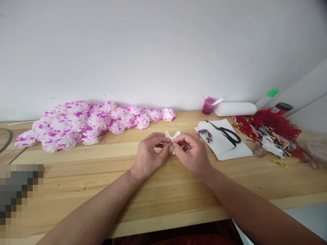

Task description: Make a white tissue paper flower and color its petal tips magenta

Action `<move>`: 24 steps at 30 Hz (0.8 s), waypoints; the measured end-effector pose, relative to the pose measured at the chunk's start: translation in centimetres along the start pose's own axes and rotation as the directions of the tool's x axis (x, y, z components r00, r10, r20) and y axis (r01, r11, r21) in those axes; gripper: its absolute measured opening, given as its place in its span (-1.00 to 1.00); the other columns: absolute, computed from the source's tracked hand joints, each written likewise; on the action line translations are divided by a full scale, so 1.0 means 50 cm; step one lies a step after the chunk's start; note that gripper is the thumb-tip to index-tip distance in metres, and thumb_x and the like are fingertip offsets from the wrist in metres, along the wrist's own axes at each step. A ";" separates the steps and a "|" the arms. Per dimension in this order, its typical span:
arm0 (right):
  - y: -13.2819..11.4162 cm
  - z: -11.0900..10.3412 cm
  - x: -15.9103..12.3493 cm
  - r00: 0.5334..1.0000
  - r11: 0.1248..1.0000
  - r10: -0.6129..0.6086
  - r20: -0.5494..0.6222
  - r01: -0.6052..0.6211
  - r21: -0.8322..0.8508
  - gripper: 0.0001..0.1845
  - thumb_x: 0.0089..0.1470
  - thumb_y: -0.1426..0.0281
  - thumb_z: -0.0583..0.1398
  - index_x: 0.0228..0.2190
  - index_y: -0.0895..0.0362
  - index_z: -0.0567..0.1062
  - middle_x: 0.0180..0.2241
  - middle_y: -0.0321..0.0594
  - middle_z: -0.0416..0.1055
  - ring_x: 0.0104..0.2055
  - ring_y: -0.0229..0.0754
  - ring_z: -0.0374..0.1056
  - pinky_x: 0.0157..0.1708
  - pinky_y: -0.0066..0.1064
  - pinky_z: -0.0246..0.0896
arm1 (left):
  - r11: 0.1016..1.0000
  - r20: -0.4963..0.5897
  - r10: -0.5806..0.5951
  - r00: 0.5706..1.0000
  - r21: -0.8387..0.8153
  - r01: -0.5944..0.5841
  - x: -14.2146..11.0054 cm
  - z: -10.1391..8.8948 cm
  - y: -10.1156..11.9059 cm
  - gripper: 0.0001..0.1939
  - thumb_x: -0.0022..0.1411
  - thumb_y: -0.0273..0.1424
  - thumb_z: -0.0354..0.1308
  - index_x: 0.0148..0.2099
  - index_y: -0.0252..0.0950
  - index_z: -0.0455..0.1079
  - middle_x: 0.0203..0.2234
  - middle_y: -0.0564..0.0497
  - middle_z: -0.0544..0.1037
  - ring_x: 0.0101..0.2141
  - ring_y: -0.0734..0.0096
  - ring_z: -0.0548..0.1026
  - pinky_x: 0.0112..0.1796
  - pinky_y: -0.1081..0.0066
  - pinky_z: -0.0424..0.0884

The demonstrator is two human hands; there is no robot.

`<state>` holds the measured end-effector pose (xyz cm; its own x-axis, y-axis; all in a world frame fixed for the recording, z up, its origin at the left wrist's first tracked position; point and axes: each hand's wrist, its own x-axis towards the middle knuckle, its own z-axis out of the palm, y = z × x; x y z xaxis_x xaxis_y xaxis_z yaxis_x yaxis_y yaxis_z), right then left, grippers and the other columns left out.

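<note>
Between my two hands, just above the wooden table, is a small white paper bow (173,135), gathered at its middle with its ends fanned out. My left hand (153,151) pinches it from the left, thumb against index finger. From the right, my right hand (192,149) pinches the same gathered middle. The fingertips of both hands almost meet and hide the centre of the paper. A dark bit of thread seems to hang under my left fingertips. Right of my hands, black-handled scissors (230,134) lie on a stack of white paper (226,151).
Pink-and-white paper pom-pom flowers (74,126) are heaped along the wall at the left. A cup of magenta liquid (208,106), a white roll (235,109), a dark red container (281,108) and tangled yarn (273,127) stand or lie at the right. A blurred-out object (15,190) is at lower left.
</note>
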<state>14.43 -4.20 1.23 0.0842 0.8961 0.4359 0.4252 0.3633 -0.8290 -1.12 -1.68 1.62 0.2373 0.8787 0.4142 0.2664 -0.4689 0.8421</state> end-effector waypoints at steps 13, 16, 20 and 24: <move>0.003 -0.002 -0.004 0.994 0.990 -0.104 0.021 0.106 -0.094 -0.92 0.03 0.50 0.17 -0.45 0.09 0.43 -0.49 -0.32 0.42 -0.49 -0.29 0.32 -0.51 -0.47 0.22 | 0.999 0.006 0.014 1.000 0.051 -0.014 0.001 -0.002 0.000 -0.89 0.15 -0.46 0.20 -0.34 -0.25 0.57 -0.37 -0.04 0.61 -0.32 0.36 0.53 -0.33 0.45 0.45; -0.001 -0.002 -0.004 0.997 0.994 -0.078 0.023 0.080 -0.081 -0.91 0.03 0.50 0.17 -0.47 0.09 0.42 -0.52 -0.34 0.39 -0.53 -0.32 0.28 -0.54 -0.48 0.19 | 0.998 0.003 0.006 1.000 0.056 -0.007 0.001 -0.001 -0.001 -0.90 0.15 -0.46 0.20 -0.34 -0.25 0.55 -0.36 -0.03 0.61 -0.32 0.37 0.53 -0.32 0.45 0.45; 0.000 -0.003 -0.001 1.000 1.000 0.001 0.023 0.000 -0.022 -0.90 0.02 0.51 0.18 -0.48 0.09 0.39 -0.56 -0.38 0.36 -0.58 -0.35 0.23 -0.60 -0.51 0.14 | 0.995 0.008 -0.104 0.995 0.001 0.104 0.004 -0.001 -0.008 -0.92 0.16 -0.42 0.20 -0.34 -0.29 0.52 -0.38 -0.01 0.59 -0.38 0.41 0.52 -0.34 0.47 0.44; 0.004 -0.002 0.001 0.996 0.995 0.084 0.038 -0.085 0.047 -0.94 0.05 0.47 0.19 -0.45 0.10 0.40 -0.53 -0.35 0.40 -0.53 -0.32 0.30 -0.56 -0.51 0.19 | 0.963 0.040 -0.246 0.968 -0.104 0.249 0.009 -0.001 -0.014 -0.87 0.16 -0.34 0.21 -0.33 -0.32 0.50 -0.43 -0.01 0.58 -0.42 0.41 0.51 -0.38 0.47 0.42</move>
<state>14.61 -4.12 1.15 0.0852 0.9324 0.3514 0.3736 0.2971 -0.8787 -1.24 -0.95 1.21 0.2018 0.9628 0.1798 0.2183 -0.2232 0.9500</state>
